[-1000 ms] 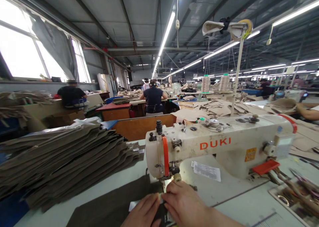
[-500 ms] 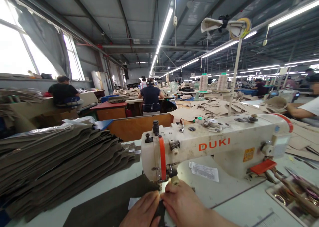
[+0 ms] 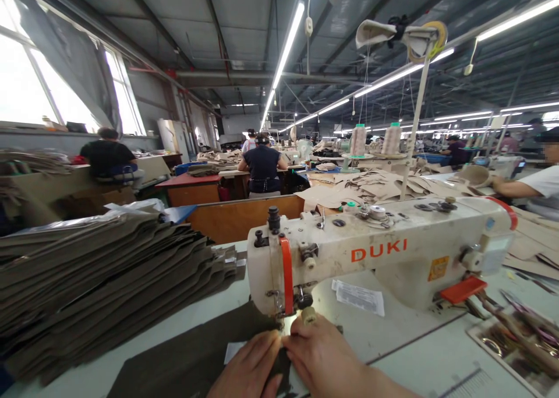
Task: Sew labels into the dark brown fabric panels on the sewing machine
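Observation:
A dark olive fabric piece (image 3: 183, 351) lies flat on the machine bed, its edge under the needle area of a white sewing machine (image 3: 379, 240) lettered DUKI. My left hand (image 3: 248, 366) rests on the fabric, fingers pressed together at its edge, close before the presser foot. Right beside it, my right hand (image 3: 321, 351) is closed with bent fingers at the same edge, fingertips nearly touching the left ones. What lies under the fingertips is partly hidden. A small white label (image 3: 233, 351) shows on the fabric next to my left hand.
A tall stack of dark fabric pieces (image 3: 109, 281) stands on the left. At right is a box (image 3: 502, 351) of small tools and rings. A printed white packet (image 3: 360, 298) lies behind the hands. Tan cut pieces (image 3: 367, 185) cover the table beyond; several co-workers sit around.
The view has tilted slightly. Both hands keep nearly the same place at the fabric edge. At far right, a co-worker's arm has shifted a little to the left.

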Motion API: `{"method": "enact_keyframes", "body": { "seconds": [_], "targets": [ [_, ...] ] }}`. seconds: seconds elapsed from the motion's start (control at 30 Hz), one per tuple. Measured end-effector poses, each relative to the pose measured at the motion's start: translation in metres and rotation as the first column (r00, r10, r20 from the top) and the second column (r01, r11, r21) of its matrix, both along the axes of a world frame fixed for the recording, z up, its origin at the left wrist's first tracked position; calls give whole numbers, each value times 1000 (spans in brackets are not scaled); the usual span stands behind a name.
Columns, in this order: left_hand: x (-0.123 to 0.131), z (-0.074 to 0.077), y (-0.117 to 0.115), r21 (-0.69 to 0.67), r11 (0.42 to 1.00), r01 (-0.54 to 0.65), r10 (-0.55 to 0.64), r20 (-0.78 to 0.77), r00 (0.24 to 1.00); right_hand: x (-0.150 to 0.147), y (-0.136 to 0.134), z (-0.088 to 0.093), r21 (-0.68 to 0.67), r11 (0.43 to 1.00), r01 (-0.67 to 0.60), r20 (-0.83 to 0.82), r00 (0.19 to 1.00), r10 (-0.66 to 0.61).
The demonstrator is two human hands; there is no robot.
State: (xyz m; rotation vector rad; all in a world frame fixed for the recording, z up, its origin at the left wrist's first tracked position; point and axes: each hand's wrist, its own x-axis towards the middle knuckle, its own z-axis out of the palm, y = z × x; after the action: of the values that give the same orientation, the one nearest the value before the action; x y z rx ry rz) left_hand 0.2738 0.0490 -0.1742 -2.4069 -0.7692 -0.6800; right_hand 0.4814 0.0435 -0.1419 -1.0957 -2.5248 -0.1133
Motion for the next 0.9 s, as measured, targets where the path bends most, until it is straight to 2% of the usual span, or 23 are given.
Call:
{"method": "enact_keyframes", "body": {
  "seconds": [0.17, 0.47, 0.7, 0.83, 0.9],
  "targets": [
    [-3, -4, 1, -59, 998, 12, -11, 25, 1000, 0, 0, 1, -24, 1000, 2, 8, 1000, -2],
    [-1, 4, 7, -195, 981, -13, 32, 96, 995, -1, 0, -3, 62, 998, -3, 8, 1000, 3],
    [1, 1, 13, -256, 959, -120, 134, 40, 990, 0, -2, -6, 63, 998, -7, 3, 1000, 7],
    [-13, -8, 10, -265, 953, -148, 156, 6, 988, 4, -5, -10, 69, 997, -35, -74, 996, 40],
    [-27, -15, 2, -242, 962, -122, 120, -23, 992, 5, -6, -13, 79, 994, -77, -126, 988, 87]
  ]
}}
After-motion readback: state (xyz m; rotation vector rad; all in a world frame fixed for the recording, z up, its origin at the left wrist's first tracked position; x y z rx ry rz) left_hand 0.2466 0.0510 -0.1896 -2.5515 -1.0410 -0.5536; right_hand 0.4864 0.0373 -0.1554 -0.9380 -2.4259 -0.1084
